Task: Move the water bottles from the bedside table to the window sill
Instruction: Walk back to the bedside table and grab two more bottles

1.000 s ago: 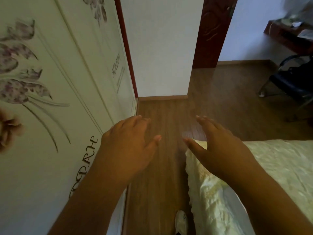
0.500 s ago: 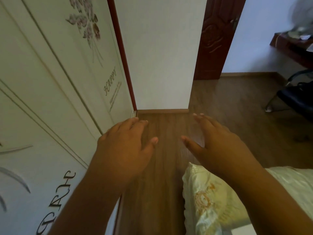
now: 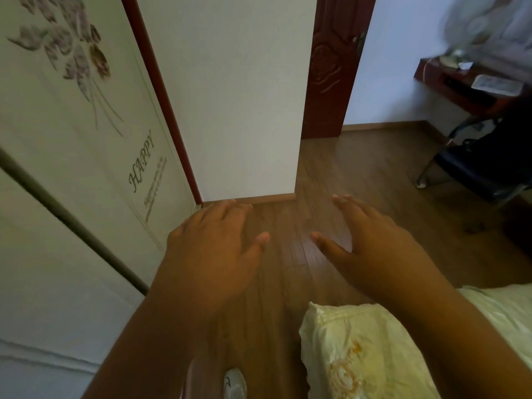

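Both of my hands are held out in front of me over the wooden floor, palms down, and they hold nothing. My left hand (image 3: 214,249) has its fingers spread and relaxed close to the wardrobe. My right hand (image 3: 374,243) is likewise spread, above the corner of the bed. No water bottle, bedside table or window sill is in view.
A white wardrobe (image 3: 72,182) with flower prints lines the left. A cream bed corner (image 3: 365,349) juts in at lower right. Ahead are a white wall (image 3: 239,96) and a dark red door (image 3: 331,67). A black chair (image 3: 483,168) and red-brown desk (image 3: 466,90) stand at right.
The view has advanced along the wardrobe and tilted up, so the door and the room beyond show more. The bed corner has slid lower in the frame. Both hands stay spread and empty.
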Available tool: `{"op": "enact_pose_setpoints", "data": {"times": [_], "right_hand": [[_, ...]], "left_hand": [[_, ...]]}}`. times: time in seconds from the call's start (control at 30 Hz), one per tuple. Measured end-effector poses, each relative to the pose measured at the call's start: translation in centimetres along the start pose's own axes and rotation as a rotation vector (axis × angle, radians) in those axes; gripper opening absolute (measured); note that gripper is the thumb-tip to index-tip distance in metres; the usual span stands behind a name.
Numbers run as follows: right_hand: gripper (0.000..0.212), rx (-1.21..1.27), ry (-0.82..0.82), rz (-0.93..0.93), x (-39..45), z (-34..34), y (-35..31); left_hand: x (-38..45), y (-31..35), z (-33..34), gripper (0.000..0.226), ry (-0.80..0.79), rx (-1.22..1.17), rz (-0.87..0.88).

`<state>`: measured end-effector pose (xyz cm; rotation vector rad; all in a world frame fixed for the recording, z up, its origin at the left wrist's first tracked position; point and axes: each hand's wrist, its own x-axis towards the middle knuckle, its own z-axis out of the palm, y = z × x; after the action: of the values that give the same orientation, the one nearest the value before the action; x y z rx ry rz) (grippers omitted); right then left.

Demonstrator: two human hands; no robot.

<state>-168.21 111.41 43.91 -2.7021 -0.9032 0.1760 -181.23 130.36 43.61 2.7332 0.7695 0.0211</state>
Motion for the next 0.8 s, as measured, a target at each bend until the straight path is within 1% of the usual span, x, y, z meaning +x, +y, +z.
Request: {"op": "enact_pose_setpoints", "data": {"times": [0.07,0.2,0.47,0.63,0.8], "right_hand": [[0.083,-0.012,0.003,0.017,2.6,-0.1,-1.0],[0.084,-0.019,0.009,0.042,8.3,-0.1,-3.6],[0.083,0.025,0.017,0.092,18.0,2.0,-7.7],[0.084,0.022,-0.005,0.138,23.2,2.5,-7.6],[0.083,0.056,-0.027,0.167,29.3,3.1,-5.6]], "left_hand": [[3.2,-1.0,-0.8,0.072,-0.016,-0.011,-0.004],[8.8,-2.9,-3.1,0.070,0.029,0.046,0.059],[19.2,-7.7,-5.4,0.071,0.007,0.066,0.103],[25.3,-8.5,-4.9,0.072,-0.037,0.081,0.121],[32.0,-7.3,-3.6,0.076,-0.093,0.107,0.124]]}}
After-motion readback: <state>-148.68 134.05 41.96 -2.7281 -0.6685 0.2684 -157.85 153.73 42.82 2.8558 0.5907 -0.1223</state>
